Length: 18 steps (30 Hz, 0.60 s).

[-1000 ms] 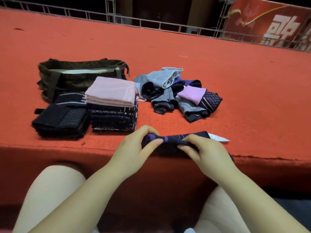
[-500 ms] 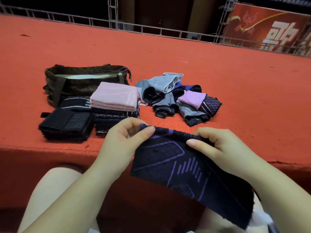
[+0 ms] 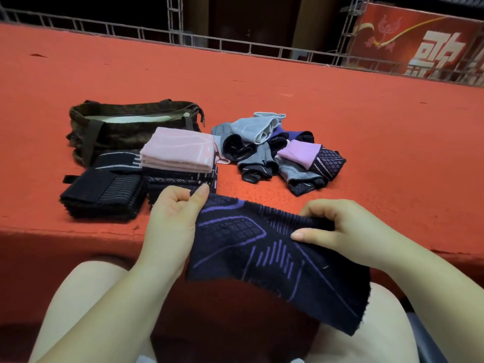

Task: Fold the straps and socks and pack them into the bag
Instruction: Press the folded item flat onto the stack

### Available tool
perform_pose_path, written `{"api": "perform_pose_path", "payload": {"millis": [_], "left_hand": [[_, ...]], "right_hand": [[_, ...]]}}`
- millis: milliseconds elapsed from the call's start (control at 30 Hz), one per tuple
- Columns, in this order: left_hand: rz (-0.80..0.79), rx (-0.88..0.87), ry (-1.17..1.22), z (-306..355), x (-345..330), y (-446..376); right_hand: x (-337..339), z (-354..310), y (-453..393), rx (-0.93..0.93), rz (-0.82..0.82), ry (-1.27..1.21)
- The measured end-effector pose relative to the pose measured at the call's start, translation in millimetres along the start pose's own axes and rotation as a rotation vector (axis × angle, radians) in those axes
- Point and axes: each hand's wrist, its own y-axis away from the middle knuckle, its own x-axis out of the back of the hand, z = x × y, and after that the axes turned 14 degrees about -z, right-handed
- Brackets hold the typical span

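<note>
Head view: left hand [image 3: 174, 221] and right hand [image 3: 340, 229] each pinch the top edge of a navy strap [image 3: 264, 258], which hangs over the lap before the red table [image 3: 340, 121]. Advice: keep edges level, halve it squarely, add to folded stack [image 3: 180, 163] beside open bag [image 3: 125, 127].

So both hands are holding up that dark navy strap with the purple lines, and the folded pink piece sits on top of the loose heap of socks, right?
Not quite. The folded pink piece tops the neat stack of folded straps in front of the bag, not the loose heap. The head view shows this. The left hand and right hand do hold the navy strap.
</note>
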Motion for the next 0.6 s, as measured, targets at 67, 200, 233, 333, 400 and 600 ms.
{"api": "perform_pose_path", "payload": {"millis": [67,200,233,333,400,600], "left_hand": [[0.016,-0.043,-0.083,0.8,2.8,-0.3],[-0.045,-0.057,-0.331,-6.9,16.6,-8.6],[-0.078,-0.025,-0.318,-10.4,18.7,-11.4],[-0.165,0.125,-0.136,-15.3,14.1,-14.9],[-0.213,0.258,0.078,-17.5,6.1,-17.6],[-0.206,0.203,0.067,-36.8,-15.8,-25.5]], "right_hand": [[3.4,12.6,-0.5,-0.072,-0.071,0.048],[9.3,46.6,-1.0,-0.156,0.034,-0.180],[9.4,51.6,-1.4,-0.143,0.084,-0.315],[7.8,55.8,-7.1,-0.152,0.179,-0.664],[11.2,61.0,-15.7,-0.219,0.269,-0.620],[26.7,80.9,-59.1,-0.439,0.459,-0.121]]}}
